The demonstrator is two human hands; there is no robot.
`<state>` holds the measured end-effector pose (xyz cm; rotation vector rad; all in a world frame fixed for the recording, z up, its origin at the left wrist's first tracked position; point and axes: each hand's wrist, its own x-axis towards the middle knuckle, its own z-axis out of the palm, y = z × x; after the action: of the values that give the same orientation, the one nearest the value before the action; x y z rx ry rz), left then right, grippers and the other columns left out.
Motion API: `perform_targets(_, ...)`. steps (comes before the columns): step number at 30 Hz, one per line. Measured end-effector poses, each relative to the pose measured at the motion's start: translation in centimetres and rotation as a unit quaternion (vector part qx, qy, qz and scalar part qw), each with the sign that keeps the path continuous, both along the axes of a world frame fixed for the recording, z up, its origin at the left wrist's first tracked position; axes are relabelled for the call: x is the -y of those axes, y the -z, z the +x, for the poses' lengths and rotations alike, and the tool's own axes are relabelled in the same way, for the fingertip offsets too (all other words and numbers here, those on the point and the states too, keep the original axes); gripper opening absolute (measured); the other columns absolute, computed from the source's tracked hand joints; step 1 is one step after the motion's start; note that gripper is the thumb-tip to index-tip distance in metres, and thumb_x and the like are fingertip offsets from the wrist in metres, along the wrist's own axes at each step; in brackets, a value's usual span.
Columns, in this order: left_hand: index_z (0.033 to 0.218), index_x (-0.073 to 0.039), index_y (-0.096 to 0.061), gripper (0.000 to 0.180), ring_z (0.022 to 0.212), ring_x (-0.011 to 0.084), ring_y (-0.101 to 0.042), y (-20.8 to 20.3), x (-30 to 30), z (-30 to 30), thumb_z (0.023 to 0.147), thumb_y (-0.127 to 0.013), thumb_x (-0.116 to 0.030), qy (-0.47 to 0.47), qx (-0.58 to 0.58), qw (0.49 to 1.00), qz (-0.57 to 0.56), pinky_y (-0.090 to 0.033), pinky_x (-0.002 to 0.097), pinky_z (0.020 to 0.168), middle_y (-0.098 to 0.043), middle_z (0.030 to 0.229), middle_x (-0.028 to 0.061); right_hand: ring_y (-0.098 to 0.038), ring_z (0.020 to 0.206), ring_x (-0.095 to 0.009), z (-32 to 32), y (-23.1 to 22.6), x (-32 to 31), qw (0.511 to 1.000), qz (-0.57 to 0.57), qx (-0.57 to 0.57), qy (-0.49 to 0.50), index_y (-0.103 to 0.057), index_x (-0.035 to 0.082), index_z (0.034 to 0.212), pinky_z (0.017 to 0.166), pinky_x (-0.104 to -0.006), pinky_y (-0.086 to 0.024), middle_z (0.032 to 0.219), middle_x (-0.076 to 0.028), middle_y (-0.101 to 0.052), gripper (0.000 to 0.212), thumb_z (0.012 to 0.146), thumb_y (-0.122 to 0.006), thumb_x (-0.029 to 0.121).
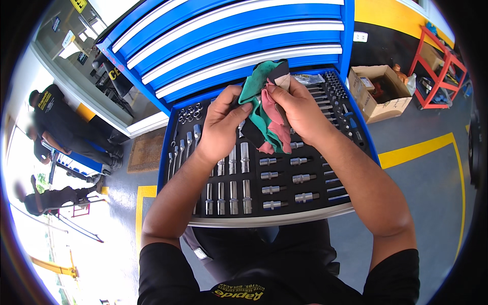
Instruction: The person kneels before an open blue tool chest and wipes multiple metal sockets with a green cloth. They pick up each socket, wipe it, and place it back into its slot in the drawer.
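Above an open tool drawer, both my hands grip a crumpled rag (266, 109) of green, pink and black cloth. My left hand (223, 119) is closed on its left side, thumb pressed on the green part. On the other side, my right hand (300, 109) pinches the pink part near the top. Whether anything is wrapped inside the cloth cannot be seen. Below lies the drawer's black foam tray (256, 174), holding rows of chrome sockets (246, 197), bit sockets (304, 178) and, at the left, wrenches (189, 140).
The blue tool cabinet (239, 38) rises behind the drawer. A cardboard box (378, 104) sits on the floor at right, beside a red cart (438, 71). Several people stand at the far left, one person (61, 119) in dark clothes. A brown mat (146, 151) lies left of the drawer.
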<state>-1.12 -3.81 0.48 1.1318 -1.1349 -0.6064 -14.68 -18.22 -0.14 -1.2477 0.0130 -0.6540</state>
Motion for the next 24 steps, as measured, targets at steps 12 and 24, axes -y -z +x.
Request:
perform_targets(12,0.104,0.000,-0.059,0.018,0.087,0.0041,-0.057,-1.7,-0.6,-1.2,0.089,-0.067,0.007,-0.086,0.177,0.980,0.022,-0.048,0.0225,0.074,-0.066,0.093,0.0015,-0.062,0.090,-0.009,-0.8,-0.1,0.2,0.988,-0.156,0.005,0.000,-0.061,0.005,0.121,0.083,-0.0278,-0.052,0.101,-0.002,-0.068,0.020,0.103,-0.062,0.013)
perform_targets(24,0.098,-0.002,-0.058,0.014,0.075,0.0025,-0.053,-1.6,-0.8,0.3,0.089,-0.067,0.003,-0.113,0.159,0.981,0.018,-0.044,0.0220,0.063,-0.061,0.081,-0.0008,-0.063,0.094,-0.007,-1.4,-0.7,-0.9,0.977,-0.210,-0.022,0.008,-0.060,0.004,0.122,0.084,-0.0266,-0.053,0.109,-0.002,-0.069,0.025,0.102,-0.069,0.017)
